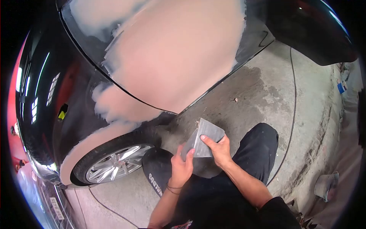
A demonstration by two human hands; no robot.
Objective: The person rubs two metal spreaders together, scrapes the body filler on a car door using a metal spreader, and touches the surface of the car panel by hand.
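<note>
A folded grey sheet of sandpaper (pixel 207 131) is between my hands, above my knees. My left hand (pixel 181 167) grips its lower left part, thumb on the near face. On the right side, my right hand (pixel 220 151) pinches it with the thumb pressed flat on the surface; the fingers behind are hidden. Ahead is a black car's door panel (pixel 175 57) with a wide patch of pinkish filler. More filler (pixel 122 103) spreads over the fender and around the wheel arch. Neither hand touches the car.
The car's wheel (pixel 118 166) is close to my left knee. A dark cable (pixel 294 95) runs along the concrete floor (pixel 274 87) on the right. A bucket-like container (pixel 326 186) stands at the lower right. Another vehicle with a plate (pixel 56 208) is at the lower left.
</note>
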